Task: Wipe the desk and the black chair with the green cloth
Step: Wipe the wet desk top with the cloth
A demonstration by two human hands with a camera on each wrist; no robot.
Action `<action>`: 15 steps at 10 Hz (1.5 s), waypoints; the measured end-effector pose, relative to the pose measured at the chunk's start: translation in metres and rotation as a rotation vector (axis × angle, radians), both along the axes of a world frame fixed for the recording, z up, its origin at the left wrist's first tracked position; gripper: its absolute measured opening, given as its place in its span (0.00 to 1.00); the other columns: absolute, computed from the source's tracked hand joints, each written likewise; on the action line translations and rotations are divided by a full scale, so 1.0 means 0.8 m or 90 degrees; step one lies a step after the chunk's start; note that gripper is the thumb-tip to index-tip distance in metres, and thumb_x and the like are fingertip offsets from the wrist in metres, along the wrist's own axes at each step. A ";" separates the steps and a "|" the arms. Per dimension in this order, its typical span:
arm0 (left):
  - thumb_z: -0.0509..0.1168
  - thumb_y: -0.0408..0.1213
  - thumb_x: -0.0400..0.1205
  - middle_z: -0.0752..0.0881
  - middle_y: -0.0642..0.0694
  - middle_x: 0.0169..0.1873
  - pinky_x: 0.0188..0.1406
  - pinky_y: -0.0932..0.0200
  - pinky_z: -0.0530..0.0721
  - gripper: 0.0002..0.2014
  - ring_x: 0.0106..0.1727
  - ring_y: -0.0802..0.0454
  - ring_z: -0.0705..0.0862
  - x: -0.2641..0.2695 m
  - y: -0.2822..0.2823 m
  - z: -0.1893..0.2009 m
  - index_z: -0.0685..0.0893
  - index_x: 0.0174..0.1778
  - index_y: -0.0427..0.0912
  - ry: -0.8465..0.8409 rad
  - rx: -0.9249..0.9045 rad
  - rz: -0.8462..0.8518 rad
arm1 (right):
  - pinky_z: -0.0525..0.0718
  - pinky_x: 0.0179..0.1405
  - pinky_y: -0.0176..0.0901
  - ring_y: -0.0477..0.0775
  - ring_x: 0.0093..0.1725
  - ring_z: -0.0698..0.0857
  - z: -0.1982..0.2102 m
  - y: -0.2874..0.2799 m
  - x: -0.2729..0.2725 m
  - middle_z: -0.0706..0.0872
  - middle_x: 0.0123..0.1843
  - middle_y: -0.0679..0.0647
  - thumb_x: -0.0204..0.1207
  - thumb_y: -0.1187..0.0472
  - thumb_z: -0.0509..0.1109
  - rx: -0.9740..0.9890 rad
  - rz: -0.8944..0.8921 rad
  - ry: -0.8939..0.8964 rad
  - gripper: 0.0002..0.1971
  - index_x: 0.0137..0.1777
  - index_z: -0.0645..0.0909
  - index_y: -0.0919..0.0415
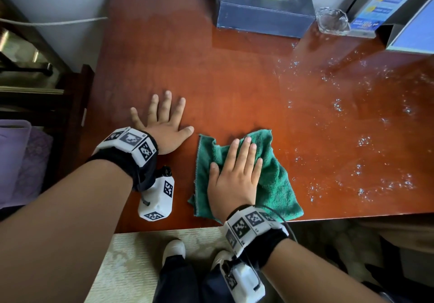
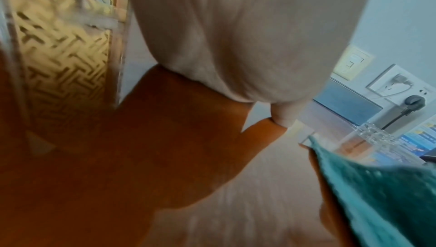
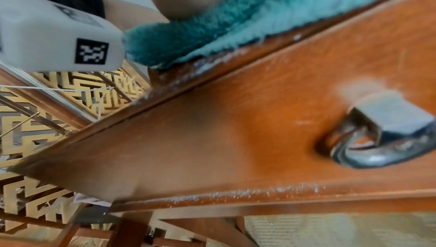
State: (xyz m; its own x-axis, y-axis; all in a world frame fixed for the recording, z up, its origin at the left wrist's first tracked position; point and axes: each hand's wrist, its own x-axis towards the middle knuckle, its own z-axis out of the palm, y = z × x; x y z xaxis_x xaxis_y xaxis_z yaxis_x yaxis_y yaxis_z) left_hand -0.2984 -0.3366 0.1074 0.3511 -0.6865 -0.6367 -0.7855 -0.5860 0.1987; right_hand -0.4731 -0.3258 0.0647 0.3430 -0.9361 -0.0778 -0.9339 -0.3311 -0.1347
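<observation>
Under the flat, straight fingers (image 1: 246, 149) of the right hand (image 1: 234, 180) lies the crumpled green terry cloth (image 1: 277, 185), pressed onto the glossy reddish-brown wooden surface (image 1: 234, 72) near its front edge. The left hand (image 1: 164, 129) rests just left of the cloth, palm down, its fingers spread and relaxed, grasping nothing. To the right of the right fingers and beyond them, water droplets (image 1: 340, 115) bead across the wood. The part ahead of the left fingers looks dry. The step in hand appears to be wiping the surface. To do it well, press evenly through the palm, sweep the cloth rightward through the droplets in overlapping strokes, and stop short of the dark blue tissue box (image 1: 263, 14) and the clear cut-glass dish (image 1: 332, 21) far beyond the fingers. The black chair cannot be made out clearly.
</observation>
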 end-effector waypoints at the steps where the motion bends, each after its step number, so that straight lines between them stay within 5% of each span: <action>1: 0.42 0.63 0.84 0.20 0.55 0.76 0.72 0.28 0.28 0.35 0.78 0.49 0.22 0.000 0.000 0.001 0.29 0.80 0.61 0.004 0.003 -0.002 | 0.57 0.75 0.62 0.66 0.79 0.67 -0.001 0.014 -0.002 0.66 0.80 0.68 0.78 0.45 0.49 -0.016 0.016 -0.004 0.35 0.78 0.67 0.69; 9: 0.39 0.63 0.84 0.21 0.54 0.77 0.73 0.28 0.30 0.34 0.79 0.48 0.23 -0.005 -0.001 -0.001 0.28 0.79 0.60 -0.041 0.005 -0.014 | 0.54 0.77 0.60 0.62 0.83 0.54 0.010 0.044 -0.060 0.55 0.84 0.63 0.81 0.44 0.48 0.034 0.256 0.032 0.34 0.82 0.58 0.64; 10: 0.41 0.63 0.84 0.25 0.54 0.79 0.75 0.28 0.34 0.34 0.81 0.48 0.27 -0.006 0.000 -0.001 0.30 0.80 0.60 -0.071 -0.010 -0.011 | 0.57 0.76 0.58 0.60 0.83 0.58 0.015 0.033 -0.073 0.59 0.83 0.61 0.81 0.45 0.49 0.052 0.307 0.034 0.33 0.81 0.61 0.64; 12: 0.48 0.59 0.85 0.32 0.48 0.82 0.76 0.28 0.39 0.32 0.83 0.45 0.36 -0.019 -0.021 0.021 0.41 0.82 0.62 -0.111 -0.094 0.055 | 0.52 0.78 0.55 0.58 0.84 0.51 0.015 0.008 -0.105 0.53 0.85 0.59 0.82 0.48 0.49 0.070 0.423 0.048 0.32 0.83 0.55 0.64; 15: 0.48 0.56 0.86 0.34 0.51 0.83 0.77 0.30 0.39 0.30 0.83 0.48 0.37 -0.085 -0.073 0.024 0.43 0.82 0.63 -0.051 -0.149 0.004 | 0.53 0.78 0.53 0.55 0.84 0.53 0.017 -0.034 -0.146 0.56 0.85 0.58 0.83 0.46 0.49 0.058 0.506 0.045 0.32 0.83 0.55 0.62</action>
State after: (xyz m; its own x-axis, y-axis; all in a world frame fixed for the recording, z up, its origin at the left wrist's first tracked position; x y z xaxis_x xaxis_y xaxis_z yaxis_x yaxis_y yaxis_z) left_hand -0.3660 -0.3951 0.1263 0.3988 -0.8101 -0.4299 -0.8009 -0.5360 0.2669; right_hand -0.5900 -0.3526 0.0782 0.8960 -0.4021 -0.1882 -0.4301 -0.8914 -0.1429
